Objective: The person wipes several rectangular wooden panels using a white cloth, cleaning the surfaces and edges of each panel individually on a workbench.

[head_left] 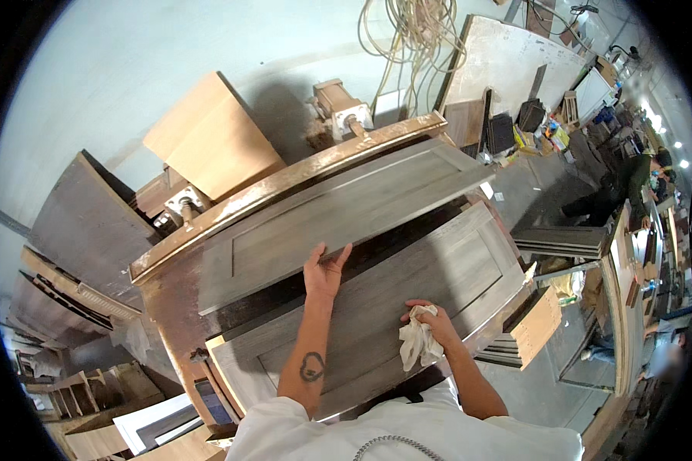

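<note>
Two grey door panels on the bench, white cloth in the right hand.
Far panel slants across the brown bench, just beyond the near panel. Left hand at the far panel's near edge, thumb and fingers spread apart; contact hard to tell. Right hand closed round the crumpled cloth, over the near panel's right half. Pale board leans at far left; looped hose hangs on the far wall.

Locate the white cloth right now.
Head view, right of centre and below the middle: the white cloth is in the right hand, over the nearer grey panel.
</note>
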A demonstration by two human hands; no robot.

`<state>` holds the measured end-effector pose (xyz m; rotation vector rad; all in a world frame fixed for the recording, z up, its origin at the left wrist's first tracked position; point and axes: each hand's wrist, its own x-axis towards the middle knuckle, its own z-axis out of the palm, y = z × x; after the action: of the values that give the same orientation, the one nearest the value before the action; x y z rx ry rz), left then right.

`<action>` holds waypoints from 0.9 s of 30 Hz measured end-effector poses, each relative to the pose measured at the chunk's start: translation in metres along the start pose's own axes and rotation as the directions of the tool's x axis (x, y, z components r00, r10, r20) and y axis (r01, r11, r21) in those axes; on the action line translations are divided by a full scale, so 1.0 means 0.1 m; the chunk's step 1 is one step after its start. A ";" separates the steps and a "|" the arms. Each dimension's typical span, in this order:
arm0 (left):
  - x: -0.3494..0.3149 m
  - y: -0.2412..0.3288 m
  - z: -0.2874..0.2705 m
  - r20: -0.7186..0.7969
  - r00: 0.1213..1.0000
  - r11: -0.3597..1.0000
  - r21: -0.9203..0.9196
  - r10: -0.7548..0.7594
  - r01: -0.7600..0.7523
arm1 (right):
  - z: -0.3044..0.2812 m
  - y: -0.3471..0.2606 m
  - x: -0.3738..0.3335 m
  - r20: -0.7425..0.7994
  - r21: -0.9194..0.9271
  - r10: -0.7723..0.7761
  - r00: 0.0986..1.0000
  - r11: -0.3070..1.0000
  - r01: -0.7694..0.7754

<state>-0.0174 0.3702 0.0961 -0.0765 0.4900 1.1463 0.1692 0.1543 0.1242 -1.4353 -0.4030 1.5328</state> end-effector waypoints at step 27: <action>0.42 2.02 -1.01 0.117 0.782 -0.335 0.934 0.612 0.122 | -0.70 -1.23 0.88 -0.154 0.034 -0.240 0.959 0.968 0.248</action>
<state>-0.2174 0.4603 0.0271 1.4612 1.9868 0.7608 0.2961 0.2588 0.1504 -1.3921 -0.4285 1.2223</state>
